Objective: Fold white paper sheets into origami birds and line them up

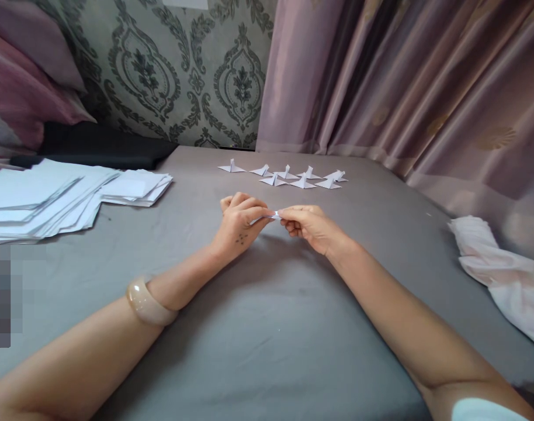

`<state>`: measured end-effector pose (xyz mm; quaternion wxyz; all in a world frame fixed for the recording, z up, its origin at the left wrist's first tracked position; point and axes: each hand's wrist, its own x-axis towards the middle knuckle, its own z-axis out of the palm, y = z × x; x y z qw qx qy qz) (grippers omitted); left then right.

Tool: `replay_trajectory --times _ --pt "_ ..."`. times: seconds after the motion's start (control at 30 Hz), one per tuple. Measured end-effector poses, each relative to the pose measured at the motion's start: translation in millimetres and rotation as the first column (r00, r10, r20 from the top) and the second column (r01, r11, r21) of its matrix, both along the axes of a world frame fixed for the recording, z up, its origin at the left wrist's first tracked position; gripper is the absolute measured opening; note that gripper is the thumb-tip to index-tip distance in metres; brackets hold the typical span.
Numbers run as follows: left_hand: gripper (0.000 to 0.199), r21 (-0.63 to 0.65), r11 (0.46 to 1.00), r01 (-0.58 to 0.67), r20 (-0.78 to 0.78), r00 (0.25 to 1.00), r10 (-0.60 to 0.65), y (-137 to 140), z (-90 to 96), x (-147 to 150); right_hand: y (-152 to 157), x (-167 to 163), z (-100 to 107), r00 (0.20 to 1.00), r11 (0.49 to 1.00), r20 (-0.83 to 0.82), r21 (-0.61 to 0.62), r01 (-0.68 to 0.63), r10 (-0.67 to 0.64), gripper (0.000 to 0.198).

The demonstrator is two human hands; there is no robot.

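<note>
Between my two hands is a small piece of folded white paper (pixel 276 216), mostly covered by fingers. My left hand (pixel 244 219) pinches one end of it between thumb and fingers. The other end sits in the pinched fingertips of my right hand (pixel 308 225). Both hands hover just above the grey sheet, close together. Beyond them stand several folded paper cranes (pixel 302 180) in two loose rows, their wings spread out. The exact shape of the piece in my fingers cannot be made out.
Stacks of white paper (pixel 39 193) lie at the left, with smaller sheets (pixel 133 186) beside them. A black folded cloth (pixel 104 146) lies behind. White fabric (pixel 499 257) rests at the right on the grey sheet (pixel 267 339). Pink curtains (pixel 381 76) hang along the back right.
</note>
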<state>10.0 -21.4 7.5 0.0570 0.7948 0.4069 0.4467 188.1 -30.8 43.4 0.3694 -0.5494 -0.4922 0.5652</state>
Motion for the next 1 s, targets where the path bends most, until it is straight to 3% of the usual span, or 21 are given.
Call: replay_trajectory --times 0.13,0.27,0.37,0.57,0.73,1.0 --pt "0.008 -0.182 0.975 0.130 0.224 0.971 -0.088 0.4 0.7 2.0 1.3 1.9 0.7 0.996 0.999 -0.091 -0.040 -0.017 0.014 0.016" --pt "0.016 -0.380 0.869 0.318 0.501 0.860 -0.096 -2.3 3.7 3.6 2.1 3.2 0.1 0.980 0.996 -0.193 -0.056 -0.064 0.052 0.017" --pt "0.015 -0.461 0.798 0.389 0.580 0.812 -0.061 -5.3 7.0 4.9 2.2 3.5 0.7 0.975 0.996 -0.209 -0.048 -0.081 0.069 0.018" --pt "0.019 -0.495 0.741 0.454 0.654 0.756 -0.026 -6.8 6.9 6.4 0.2 1.8 2.9 0.983 0.996 -0.172 -0.060 -0.071 0.060 0.023" --pt "0.021 -0.495 0.723 0.481 0.667 0.744 -0.039 -5.3 3.1 5.7 -0.2 1.6 1.8 0.979 0.995 -0.181 0.009 -0.095 0.095 0.024" --pt "0.021 -0.474 0.785 0.400 0.610 0.792 -0.036 -6.4 5.1 6.9 2.2 1.9 -0.1 0.969 0.996 -0.247 -0.077 -0.046 0.026 0.020"
